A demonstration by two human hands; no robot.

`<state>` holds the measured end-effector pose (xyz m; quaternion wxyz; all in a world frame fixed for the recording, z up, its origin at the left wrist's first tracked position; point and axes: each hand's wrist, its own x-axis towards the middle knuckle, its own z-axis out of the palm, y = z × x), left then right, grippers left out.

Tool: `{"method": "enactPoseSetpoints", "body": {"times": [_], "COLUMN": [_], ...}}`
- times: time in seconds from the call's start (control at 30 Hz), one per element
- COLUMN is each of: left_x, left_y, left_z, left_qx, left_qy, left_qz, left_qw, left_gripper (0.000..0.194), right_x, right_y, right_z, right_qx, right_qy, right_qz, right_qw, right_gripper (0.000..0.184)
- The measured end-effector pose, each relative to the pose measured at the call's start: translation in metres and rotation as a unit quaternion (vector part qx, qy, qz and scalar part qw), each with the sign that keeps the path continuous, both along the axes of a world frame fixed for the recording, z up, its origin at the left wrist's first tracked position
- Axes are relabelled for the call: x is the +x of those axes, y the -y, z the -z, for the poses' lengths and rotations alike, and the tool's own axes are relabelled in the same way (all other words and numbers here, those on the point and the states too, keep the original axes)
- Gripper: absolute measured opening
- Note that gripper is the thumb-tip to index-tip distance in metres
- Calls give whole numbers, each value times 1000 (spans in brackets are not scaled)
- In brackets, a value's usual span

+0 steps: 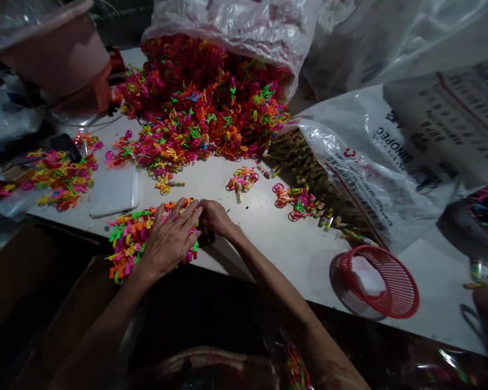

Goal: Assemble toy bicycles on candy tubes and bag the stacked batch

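My left hand (171, 238) lies stretched out, palm down, over a row-like bundle of colourful small plastic pieces (132, 235) at the table's front edge. Pink, orange, yellow and green pieces stick out to its left. My right hand (216, 216) is curled at the bundle's right end, its fingers meeting the left fingertips. Whatever it pinches is hidden behind the fingers. Just below the right hand, a dark object (206, 238) shows in part.
A large heap of similar plastic pieces (203, 119) spills from a clear bag (236, 21). To the right lie patterned tubes (301, 162) under a white printed sack (374, 157), and a red basket (402, 281). At left are a white flat box (116, 189) and a pink bucket (57, 51).
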<state>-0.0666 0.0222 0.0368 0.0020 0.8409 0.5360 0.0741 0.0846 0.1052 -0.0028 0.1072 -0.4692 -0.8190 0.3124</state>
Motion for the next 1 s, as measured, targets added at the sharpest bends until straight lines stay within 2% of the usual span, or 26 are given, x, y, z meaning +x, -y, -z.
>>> {"method": "enactPoseSetpoints", "body": {"times": [0.07,0.13,0.17,0.23,0.3,0.4,0.5,0.57,0.63,0.73,0.87,1.0], "left_x": [0,0,0,0,0,0,0,0,0,0,-1,0], "left_y": [0,0,0,0,-1,-2,-2,-2,-2,-2,-2,-2], "left_z": [1,2,3,4,4,3,2,1,0,0,1,1], "left_qx": [3,9,12,17,20,22,22,20,18,14,17,24], "left_qy": [-1,-2,-3,-9,-17,-24,-20,-16,-13,-15,-20,-22], "left_qz": [-3,-2,-3,-6,-7,-4,-4,-5,-6,-4,-6,-7], "left_qw": [1000,1000,1000,1000,1000,999,1000,1000,1000,1000,1000,999], "left_gripper": [48,48,48,47,48,48,47,47,48,48,47,47], "right_x": [24,49,59,72,74,71,67,64,59,50,34,17], "right_y": [-10,-21,-26,-33,-35,-24,-2,17,35,55,64,65], "right_z": [-4,-7,-8,-8,-5,4,13,17,17,15,13,21], "right_qx": [10,32,30,16,2,-17,-79,-143,-199,-246,-227,-231], "right_qy": [10,79,121,174,172,60,-144,-262,-334,-369,-362,-379], "right_qz": [67,195,237,273,286,316,317,296,260,217,209,174], "right_qw": [998,977,963,946,943,947,934,907,884,869,880,879], "right_gripper": [19,18,18,19,16,11,12,18,22,21,25,29]}}
